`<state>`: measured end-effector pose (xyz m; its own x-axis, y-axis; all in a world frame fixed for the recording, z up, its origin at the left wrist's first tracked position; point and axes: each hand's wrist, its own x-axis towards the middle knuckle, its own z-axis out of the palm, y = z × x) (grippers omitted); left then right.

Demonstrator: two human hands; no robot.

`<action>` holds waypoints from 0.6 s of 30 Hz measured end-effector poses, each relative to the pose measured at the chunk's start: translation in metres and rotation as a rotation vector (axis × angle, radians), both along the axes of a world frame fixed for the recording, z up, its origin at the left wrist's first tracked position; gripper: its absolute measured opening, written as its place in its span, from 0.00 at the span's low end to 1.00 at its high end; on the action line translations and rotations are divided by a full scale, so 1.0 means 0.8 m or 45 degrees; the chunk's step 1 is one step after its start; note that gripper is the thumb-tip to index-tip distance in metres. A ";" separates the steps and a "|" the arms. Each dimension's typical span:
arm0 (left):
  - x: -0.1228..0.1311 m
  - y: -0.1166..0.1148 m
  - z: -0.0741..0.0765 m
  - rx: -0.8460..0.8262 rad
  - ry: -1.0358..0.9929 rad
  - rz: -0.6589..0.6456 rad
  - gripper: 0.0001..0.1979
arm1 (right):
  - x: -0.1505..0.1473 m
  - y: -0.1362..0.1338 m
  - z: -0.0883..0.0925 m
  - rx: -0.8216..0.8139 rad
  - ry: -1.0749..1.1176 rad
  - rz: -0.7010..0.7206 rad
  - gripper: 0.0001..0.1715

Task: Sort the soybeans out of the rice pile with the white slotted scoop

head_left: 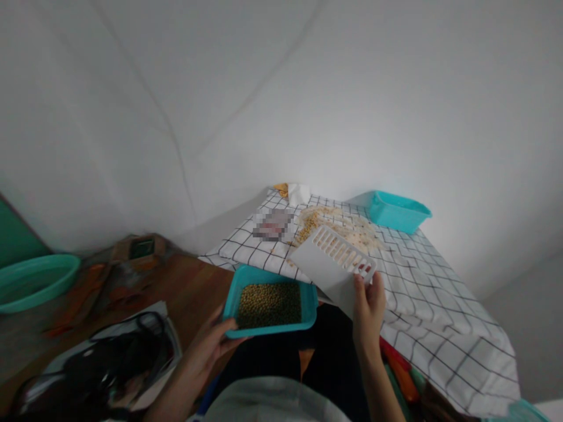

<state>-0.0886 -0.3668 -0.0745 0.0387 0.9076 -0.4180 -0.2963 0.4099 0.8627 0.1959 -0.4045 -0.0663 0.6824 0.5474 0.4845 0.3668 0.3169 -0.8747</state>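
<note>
Checked cloth (pixel 422 281), white with dark lines: spread over a table; reference point for all entries below.

Left hand (pixel 212 339): one, off the near left edge of the checked cloth. Fingers bent around the near left corner of the tray, thumb on the rim, other fingers underneath; partly closed, with a hold on the tray.

Tray (pixel 310 305), turquoise, rectangular: one, in the left hand, just off the near left edge of the checked cloth, above the person's lap. Whether it touches the cloth cannot be told.

Beans (pixel 269 305), small, round, yellowish: one layer, inside the tray.

Right hand (pixel 370 302): one, at the near edge of the checked cloth. Fingers closed on the near right end of the white board, thumb pressed to its face.

White board (pixel 323 269), with a row of slots: one, tilted, in the right hand, its far end above the checked cloth.

Loose beans (pixel 309 224): one scatter, on the checked cloth behind the board, amid pale debris (pixel 367 234).

Turquoise bin (pixel 398 214): one, on the far right part of the checked cloth, by the wall.

White wrap (pixel 299 194): one, at the far left corner of the checked cloth.

Green basin (pixel 41 284): one, well left of the checked cloth.

Black bag (pixel 116 357): one, left of the checked cloth, nearer the person.
</note>
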 end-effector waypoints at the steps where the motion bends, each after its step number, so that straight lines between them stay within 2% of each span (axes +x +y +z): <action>1: 0.000 0.000 -0.001 0.008 -0.013 -0.002 0.24 | 0.001 0.001 0.000 0.001 0.004 0.003 0.23; 5: -0.002 -0.015 0.014 0.046 -0.069 -0.025 0.17 | 0.003 0.002 -0.001 0.002 0.026 0.029 0.23; 9: -0.003 -0.035 0.039 0.120 -0.059 -0.048 0.19 | 0.001 -0.001 0.000 -0.001 0.063 0.072 0.21; 11: -0.003 -0.042 0.045 0.168 -0.058 -0.037 0.17 | -0.001 -0.003 0.000 0.005 0.087 0.092 0.21; 15: -0.002 -0.043 0.044 0.163 -0.050 -0.014 0.12 | 0.001 -0.006 -0.004 0.022 0.164 0.129 0.21; 18: -0.001 -0.039 0.040 0.132 -0.061 -0.001 0.14 | 0.012 -0.010 -0.009 0.072 0.234 0.079 0.23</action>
<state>-0.0898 -0.3981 -0.0426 0.0568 0.9458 -0.3199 -0.3378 0.3197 0.8853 0.2053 -0.4125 -0.0735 0.7278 0.5668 0.3862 0.1808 0.3846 -0.9052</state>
